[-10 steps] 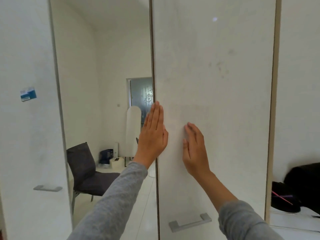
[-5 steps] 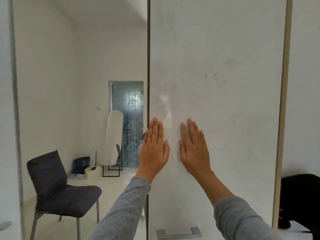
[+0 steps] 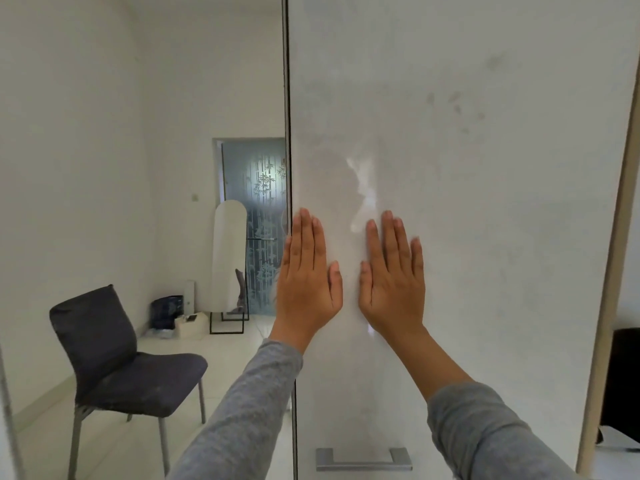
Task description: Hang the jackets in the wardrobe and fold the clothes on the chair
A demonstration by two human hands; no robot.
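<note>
A white wardrobe door [image 3: 485,202] fills the right half of the view, with a grey metal handle [image 3: 363,460] near its bottom edge. My left hand [image 3: 306,282] lies flat against the door's left edge, fingers straight and pointing up. My right hand [image 3: 393,278] lies flat on the door beside it, also holding nothing. A dark grey padded chair [image 3: 114,358] on metal legs stands at the lower left with nothing on its seat. Dark clothing [image 3: 623,382] shows at the right edge past the door.
To the left of the door, a mirror panel [image 3: 104,150] reflects a white room. In it appear a frosted glass door [image 3: 256,220] with a bamboo pattern, an oval standing mirror [image 3: 229,261] and small boxes [image 3: 173,315] on the floor.
The door and both flat hands have shifted rightward and lower in view. The left panel with its blue sticker and handle has left the view, and more of the chair shows.
</note>
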